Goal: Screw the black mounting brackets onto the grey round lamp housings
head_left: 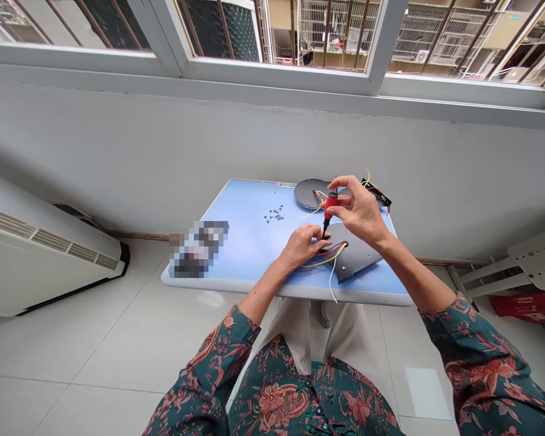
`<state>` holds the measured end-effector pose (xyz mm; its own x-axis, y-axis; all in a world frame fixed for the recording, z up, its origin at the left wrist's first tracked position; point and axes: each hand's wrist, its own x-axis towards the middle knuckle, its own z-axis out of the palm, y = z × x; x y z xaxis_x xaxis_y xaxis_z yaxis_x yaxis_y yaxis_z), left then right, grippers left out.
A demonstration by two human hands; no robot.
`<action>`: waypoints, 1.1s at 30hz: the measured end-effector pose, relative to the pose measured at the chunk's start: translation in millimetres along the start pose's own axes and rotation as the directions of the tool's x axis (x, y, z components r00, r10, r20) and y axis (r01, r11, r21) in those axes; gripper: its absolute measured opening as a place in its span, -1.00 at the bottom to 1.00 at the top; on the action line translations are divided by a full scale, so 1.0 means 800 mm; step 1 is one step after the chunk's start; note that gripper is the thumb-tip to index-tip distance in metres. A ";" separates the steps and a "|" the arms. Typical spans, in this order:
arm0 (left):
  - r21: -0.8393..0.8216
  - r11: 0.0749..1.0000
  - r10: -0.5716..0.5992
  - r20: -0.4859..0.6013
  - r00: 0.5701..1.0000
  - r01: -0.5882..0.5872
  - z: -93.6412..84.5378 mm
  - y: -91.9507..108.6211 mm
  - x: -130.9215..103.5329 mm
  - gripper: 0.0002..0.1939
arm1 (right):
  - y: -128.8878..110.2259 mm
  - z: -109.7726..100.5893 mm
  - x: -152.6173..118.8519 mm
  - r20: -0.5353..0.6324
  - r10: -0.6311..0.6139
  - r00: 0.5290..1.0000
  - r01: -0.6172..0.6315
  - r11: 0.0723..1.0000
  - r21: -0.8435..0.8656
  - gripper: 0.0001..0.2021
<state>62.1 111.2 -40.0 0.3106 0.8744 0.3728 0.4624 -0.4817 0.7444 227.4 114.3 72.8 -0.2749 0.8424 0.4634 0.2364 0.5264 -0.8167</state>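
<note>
My right hand [356, 209] is closed round the red handle of a screwdriver [330, 207], which points down, slightly tilted. Its tip meets the near dark grey, curved housing [363, 251], by the left edge. My left hand [302, 247] is at that edge, fingers pinched together beside the screwdriver tip; whatever they hold is too small to make out. Red, yellow and white wires [331, 261] come out of a hole in this housing and trail over the table's near side. A second dark housing [309, 194] with wires lies behind, partly covered by my right hand.
Several small dark screws [275, 214] lie scattered on the blue tabletop [245, 242]. A blurred-out item [202, 248] sits at the table's left end. A black part [378, 192] is at the back right. Wall and window stand behind; a white appliance [45, 242] is at left.
</note>
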 end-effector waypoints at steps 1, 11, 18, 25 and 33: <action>0.002 1.000 0.003 -0.007 1.000 -0.003 0.001 -0.001 0.000 -0.71 | 0.000 0.002 -0.001 -0.020 0.002 1.000 -0.002 1.000 -0.010 -0.74; -0.123 0.990 0.078 0.110 0.991 -0.064 -0.015 -0.007 -0.003 -0.86 | 0.001 -0.014 0.002 0.025 -0.017 1.000 0.018 0.999 -0.051 -0.75; -0.066 0.994 0.090 0.120 0.989 -0.082 -0.017 -0.012 -0.002 -0.78 | -0.001 -0.007 -0.005 0.072 -0.052 0.996 0.061 0.990 -0.130 -0.65; -0.010 0.994 0.106 0.123 0.987 -0.105 -0.013 -0.021 -0.002 -0.80 | 0.004 0.019 -0.010 0.083 -0.176 0.981 0.191 0.955 -0.227 -0.61; -0.176 0.976 0.164 0.221 0.961 -0.126 -0.030 -0.025 0.000 -0.72 | -0.041 -0.088 -0.027 -0.383 -0.042 0.923 0.129 0.970 0.206 -0.74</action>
<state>32.7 122.4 -41.7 0.5577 0.7486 0.3585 0.2664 -0.5706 0.7769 291.5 87.2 114.0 0.0934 0.7994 0.5935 0.0016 0.5960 -0.8030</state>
